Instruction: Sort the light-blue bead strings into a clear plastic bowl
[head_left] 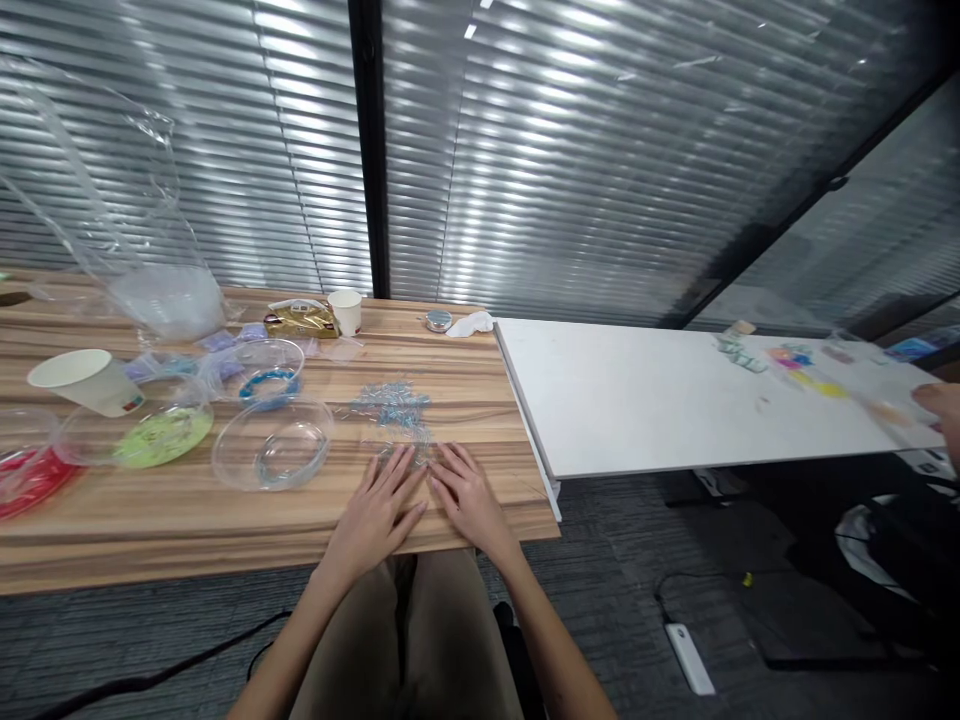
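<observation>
Both palms face down on the wooden table near its front edge. My left hand (379,515) lies with its fingers stretched and a little apart, fingertips at the near side of a loose pile of thin blue and silvery pieces (394,405). To its right, my right hand (469,495) is also flat, its fingers pointing at the same pile. The pieces are too small to name, and some may be hidden under the fingertips. Left of my left hand stands a clear plastic bowl (274,445).
More clear containers hold blue beads (270,387), green material (165,435) and red material (34,480). Paper cups (86,380) and a gold packet (300,318) stand behind, near a big clear bag (169,295). A white table (615,400) adjoins at right; another person's hand (941,405) shows there.
</observation>
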